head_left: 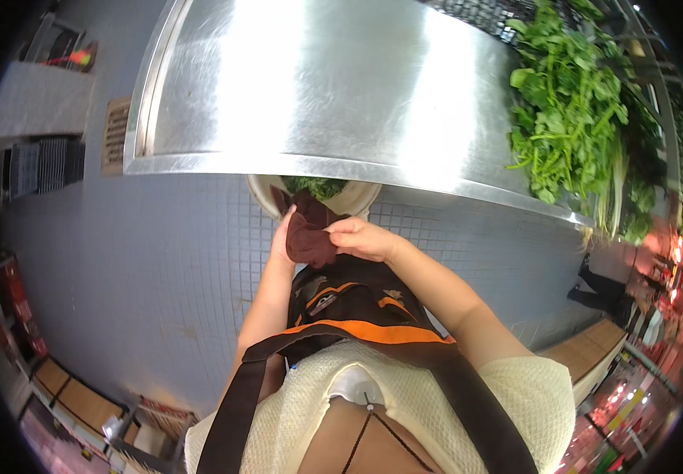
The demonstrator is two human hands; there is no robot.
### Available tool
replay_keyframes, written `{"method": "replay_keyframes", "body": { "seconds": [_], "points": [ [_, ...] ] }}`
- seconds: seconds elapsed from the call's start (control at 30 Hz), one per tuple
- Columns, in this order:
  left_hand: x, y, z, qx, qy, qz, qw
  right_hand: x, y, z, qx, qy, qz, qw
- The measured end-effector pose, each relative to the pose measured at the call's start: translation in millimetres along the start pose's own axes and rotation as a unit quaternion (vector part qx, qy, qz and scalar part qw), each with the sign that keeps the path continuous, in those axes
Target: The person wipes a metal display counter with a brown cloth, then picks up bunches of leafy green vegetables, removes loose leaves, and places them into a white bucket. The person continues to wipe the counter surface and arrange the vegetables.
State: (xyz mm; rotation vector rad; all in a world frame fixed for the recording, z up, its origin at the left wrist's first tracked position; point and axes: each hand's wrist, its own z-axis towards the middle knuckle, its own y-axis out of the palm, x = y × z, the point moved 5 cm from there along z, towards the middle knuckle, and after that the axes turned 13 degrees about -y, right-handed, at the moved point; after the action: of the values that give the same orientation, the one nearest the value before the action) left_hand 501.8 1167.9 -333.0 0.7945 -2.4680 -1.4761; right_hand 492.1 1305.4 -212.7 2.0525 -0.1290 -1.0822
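I hold a dark maroon cloth (311,242) between my two hands, in front of my black and orange apron (371,302). My left hand (282,240) supports its left side, the fingers pointing up along it. On the other side, my right hand (362,238) pinches the cloth's edge between thumb and fingers. More dark cloth hangs just beyond, over a white round bin (264,198) with green leaves (320,188) inside, partly beneath the metal table's edge.
A stainless steel table (353,89) spans the space ahead. Leafy green vegetables (572,112) lie at its right end. Crates (39,166) stand at the far left on the tiled floor (140,266). A person's dark-clad legs (602,290) show at the right.
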Motion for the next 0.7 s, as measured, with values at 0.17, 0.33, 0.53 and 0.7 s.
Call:
{"method": "replay_keyframes", "body": {
  "seconds": [0.17, 0.33, 0.53, 0.7],
  "points": [
    [-30.8, 145.2, -27.2, 0.18, 0.132, 0.261, 0.939, -42.4, -9.1, -45.0, 0.22, -0.199, 0.028, 0.955],
    [-45.7, 275.6, -41.0, 0.044, 0.233, 0.644, 0.727, -94.5, -19.0, -109.3, 0.321, -0.177, 0.095, 0.926],
    [-20.8, 224.9, -89.0, 0.142, 0.287, 0.638, 0.701, -232.5, -75.1, -119.0, 0.309, -0.396, -0.192, 0.843],
    [-0.6, 114.3, -184.6, 0.382, 0.244, 0.63, 0.631, -212.3, -188.7, -22.2, 0.434, -0.077, -0.74, 0.508]
  ]
}}
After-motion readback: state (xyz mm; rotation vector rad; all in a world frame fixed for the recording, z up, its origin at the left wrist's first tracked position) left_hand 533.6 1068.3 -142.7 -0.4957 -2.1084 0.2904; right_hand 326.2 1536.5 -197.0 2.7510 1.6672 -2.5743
